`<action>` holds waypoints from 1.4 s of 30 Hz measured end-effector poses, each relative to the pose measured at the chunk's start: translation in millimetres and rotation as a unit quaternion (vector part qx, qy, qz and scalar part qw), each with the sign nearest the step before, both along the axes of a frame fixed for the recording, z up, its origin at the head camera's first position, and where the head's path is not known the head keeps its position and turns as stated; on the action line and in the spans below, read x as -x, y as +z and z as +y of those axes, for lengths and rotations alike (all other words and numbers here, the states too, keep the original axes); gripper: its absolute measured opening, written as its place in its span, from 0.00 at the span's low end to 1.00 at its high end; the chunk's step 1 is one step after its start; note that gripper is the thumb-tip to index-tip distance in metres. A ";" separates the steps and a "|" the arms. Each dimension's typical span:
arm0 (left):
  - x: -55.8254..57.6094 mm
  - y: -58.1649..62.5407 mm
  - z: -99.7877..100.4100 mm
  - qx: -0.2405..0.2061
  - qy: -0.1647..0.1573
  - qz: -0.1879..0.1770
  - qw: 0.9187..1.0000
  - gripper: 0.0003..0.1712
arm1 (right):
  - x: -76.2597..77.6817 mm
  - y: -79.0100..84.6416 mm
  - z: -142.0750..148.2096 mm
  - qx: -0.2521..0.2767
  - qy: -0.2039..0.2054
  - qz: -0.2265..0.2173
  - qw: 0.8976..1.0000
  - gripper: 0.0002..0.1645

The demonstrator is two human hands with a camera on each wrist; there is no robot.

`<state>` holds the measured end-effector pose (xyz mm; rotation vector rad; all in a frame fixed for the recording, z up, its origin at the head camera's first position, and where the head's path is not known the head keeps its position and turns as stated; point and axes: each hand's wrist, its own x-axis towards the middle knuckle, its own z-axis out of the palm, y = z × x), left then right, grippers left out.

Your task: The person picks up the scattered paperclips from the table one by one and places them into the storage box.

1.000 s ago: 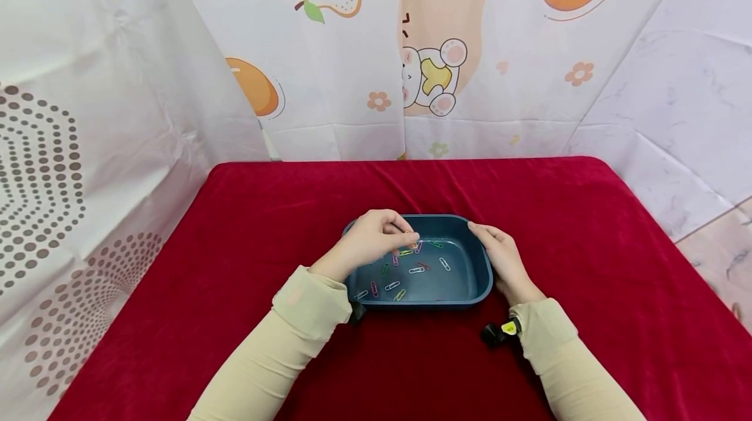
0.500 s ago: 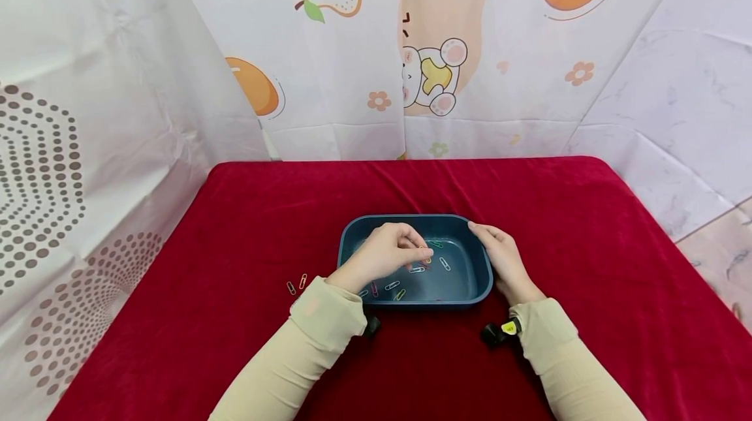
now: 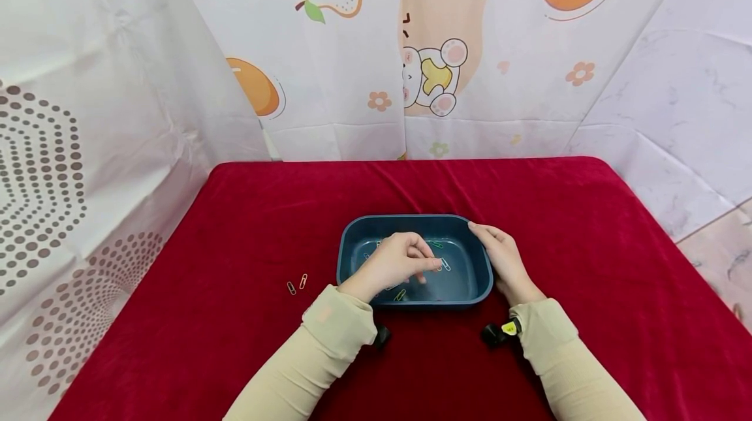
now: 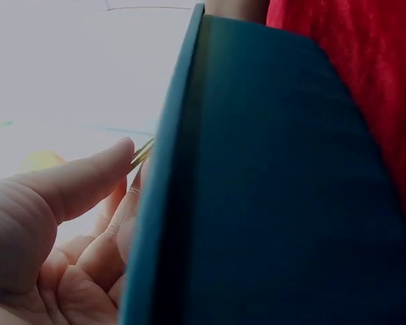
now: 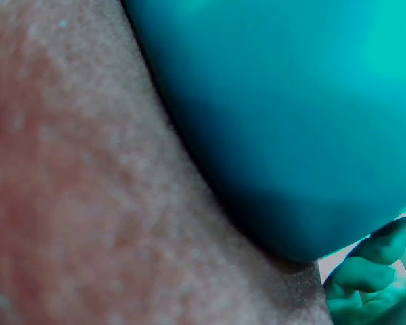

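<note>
A dark blue rectangular tray with rounded corners stands on the red cloth in the head view, with loose colored paper clips inside. Over its middle, my left hand pinches a yellow paper clip between thumb and forefinger, as the left wrist view shows. Just beyond those fingertips lies a white paper clip. My right hand grips the tray's right end, thumb at the rim and fingers along the outer wall. The left hand hides part of the clips.
Two paper clips, one dark and one orange-yellow, lie on the cloth left of the tray. A green clip rests near the tray's back wall. Printed curtains hang behind the red-covered table.
My left hand has moved right and toward the front across the tray, still pinching the clip. Its arm has uncovered two clips on the cloth. The right hand and tray have stayed put.
</note>
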<state>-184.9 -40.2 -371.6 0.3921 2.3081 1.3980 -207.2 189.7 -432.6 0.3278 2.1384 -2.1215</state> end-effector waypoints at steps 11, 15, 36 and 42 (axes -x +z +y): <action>-3.0 -9.1 4.7 0.038 -0.008 0.017 0.999 0.08 | 0.4 -0.8 0.3 0.001 0.000 -0.001 1.000 0.28; -2.7 -14.0 5.1 0.052 -0.011 0.024 0.998 0.08 | 0.9 -1.4 0.4 0.002 -0.001 -0.002 1.000 0.29; -3.0 -19.0 6.3 0.055 -0.012 0.022 0.998 0.10 | 0.9 -1.4 -0.1 0.006 0.001 0.004 1.000 0.31; -3.5 -17.0 5.5 0.048 -0.012 0.017 0.999 0.09 | -0.4 -0.9 0.5 0.006 0.004 0.001 1.000 0.33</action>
